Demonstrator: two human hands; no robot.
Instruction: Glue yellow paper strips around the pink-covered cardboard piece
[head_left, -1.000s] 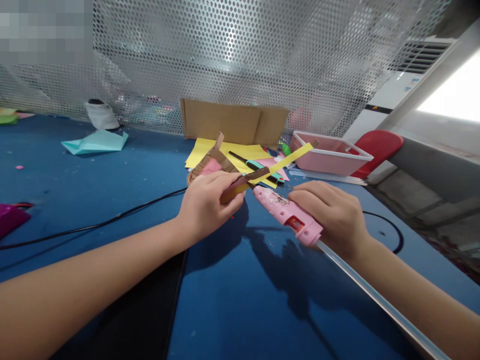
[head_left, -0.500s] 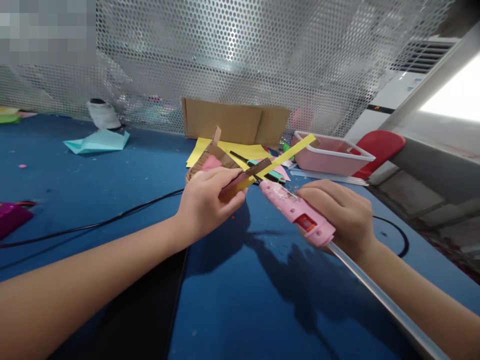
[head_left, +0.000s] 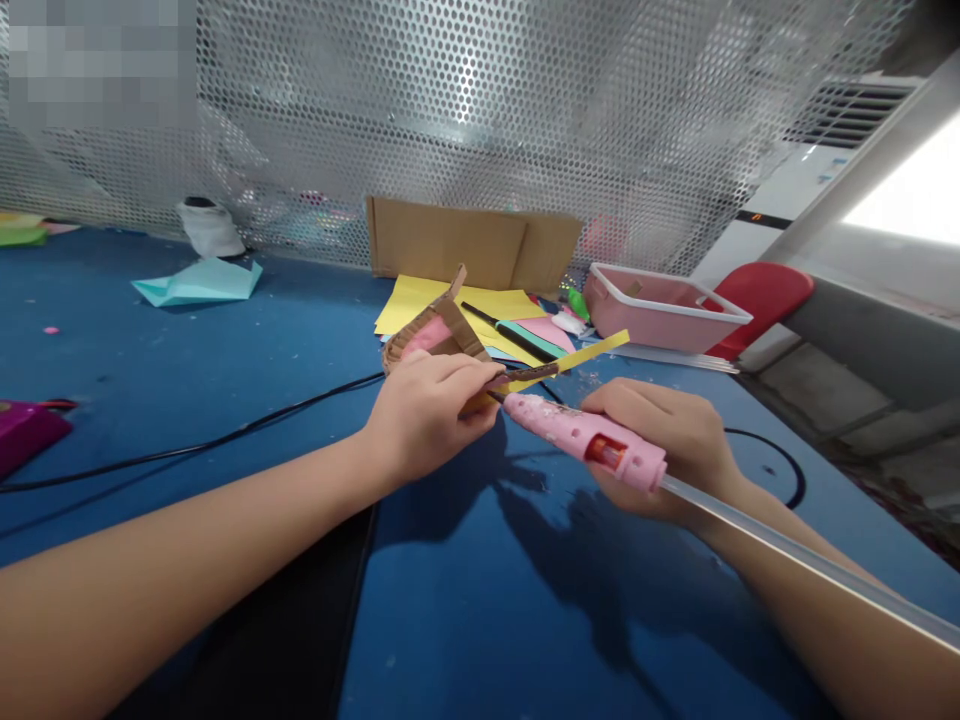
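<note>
My left hand [head_left: 429,415] is closed around a small cardboard piece [head_left: 446,335] with a pink patch inside and a tab rising from its top. Along its edge runs a yellow paper strip [head_left: 596,351], whose free end sticks out to the right. In my right hand [head_left: 664,445] is a pink hot glue gun [head_left: 581,437], a long clear glue stick [head_left: 802,562] coming out of its back. The dark nozzle points left and meets the cardboard's lower edge beside my left fingertips. Whether glue is coming out cannot be seen.
Behind my hands lie yellow paper sheets [head_left: 412,300] and scissors [head_left: 529,341] with teal handles. A cardboard panel [head_left: 450,235] stands at the back, a pink basket [head_left: 667,325] to its right. Folded light-blue paper [head_left: 199,283] and a black cable [head_left: 247,428] are on the left.
The cardboard piece has turned so its yellow strip now slants less steeply. My right hand has brought the glue gun a little left and lower, the nozzle now close by my left fingertips.
</note>
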